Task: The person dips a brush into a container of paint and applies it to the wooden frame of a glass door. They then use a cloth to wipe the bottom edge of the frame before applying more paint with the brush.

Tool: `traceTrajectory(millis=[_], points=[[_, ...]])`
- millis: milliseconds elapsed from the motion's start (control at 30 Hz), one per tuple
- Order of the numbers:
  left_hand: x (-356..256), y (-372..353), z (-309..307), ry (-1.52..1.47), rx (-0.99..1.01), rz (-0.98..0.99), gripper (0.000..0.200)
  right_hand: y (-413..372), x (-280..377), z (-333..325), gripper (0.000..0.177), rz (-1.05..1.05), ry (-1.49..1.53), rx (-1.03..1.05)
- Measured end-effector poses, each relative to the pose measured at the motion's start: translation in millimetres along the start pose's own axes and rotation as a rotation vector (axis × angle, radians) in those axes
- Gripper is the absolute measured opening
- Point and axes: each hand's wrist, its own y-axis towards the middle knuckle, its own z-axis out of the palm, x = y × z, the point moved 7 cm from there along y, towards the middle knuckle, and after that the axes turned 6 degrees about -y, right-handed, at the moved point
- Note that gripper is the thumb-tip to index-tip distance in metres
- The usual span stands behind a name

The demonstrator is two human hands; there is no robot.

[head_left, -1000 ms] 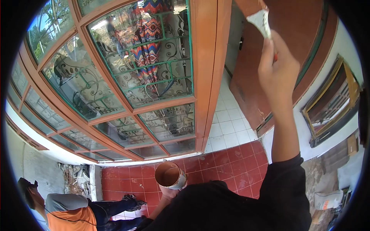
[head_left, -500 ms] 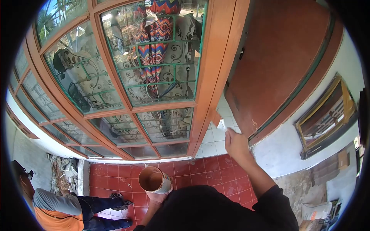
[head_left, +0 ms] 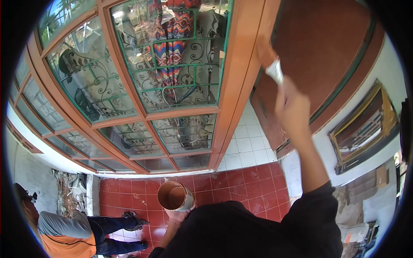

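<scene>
My right hand (head_left: 293,105) is closed around a paintbrush (head_left: 274,71), raised high beside the orange-brown door frame (head_left: 241,60). The brush's bristles are coated in brownish-orange paint and lie against or very near the frame's right edge; contact is hard to tell. Low in front of my body, my left hand (head_left: 177,215) grips a paint pot (head_left: 189,202) from below and the side. The pot is tilted so that its open mouth faces me, with brownish paint visible inside. Its outer wall is pale and smeared.
A glass-paned window (head_left: 172,64) with green bars adjoins the frame. Right of it is a brown door (head_left: 325,51). A person in an orange and grey top (head_left: 64,230) stands at lower left on red floor tiles (head_left: 129,198). A small taped window (head_left: 359,129) sits in the right wall.
My right hand has moved up with the paintbrush, from low on the frame to higher along its edge. My left hand and the pot have barely shifted.
</scene>
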Motion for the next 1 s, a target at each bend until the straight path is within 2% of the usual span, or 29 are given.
traceTrajectory(millis=[100,200,300,333,400,467,533,600,667,767,800,867,967,1000], points=[[-2,-5,1,-0.07,0.037,0.013,0.084,-86,-19,62,0.017,0.071,-0.111,0.316],[1,-6,6,-0.096,0.021,0.011,0.079,-152,-28,100,0.017,0.117,-0.075,0.503],[1,-5,13,-0.08,-0.019,0.021,0.074,-155,-26,99,0.016,0.084,-0.003,0.531],[2,-2,9,-0.084,0.007,-0.014,0.079,-127,-9,70,0.014,0.009,-0.035,0.388],[2,2,6,-0.084,0.026,-0.053,0.084,-85,-14,40,0.017,0.006,-0.007,0.149],[6,6,10,-0.095,0.057,-0.088,0.085,-35,-2,-5,0.023,0.139,0.096,0.046],[10,8,13,-0.111,0.048,-0.108,0.086,-4,4,-29,0.028,0.074,0.099,-0.073],[12,10,15,-0.118,0.111,-0.122,0.088,-2,4,-25,0.028,0.086,0.059,-0.061],[14,7,17,-0.11,0.086,-0.116,0.088,-11,4,-13,0.029,0.077,0.059,-0.017],[12,5,11,-0.099,0.074,-0.088,0.087,-70,-9,43,0.031,0.06,-0.054,0.184],[10,4,9,-0.088,0.08,-0.071,0.087,-91,-6,55,0.031,-0.07,0.0,0.132],[8,2,6,-0.095,0.094,-0.064,0.086,-132,-14,88,0.03,0.012,0.028,0.384],[11,-2,17,-0.049,0.055,-0.023,0.082,-127,-9,80,0.029,0.02,0.021,0.386],[11,-3,21,-0.005,0.003,0.016,0.079,-106,-4,58,0.028,-0.003,-0.009,0.258]])
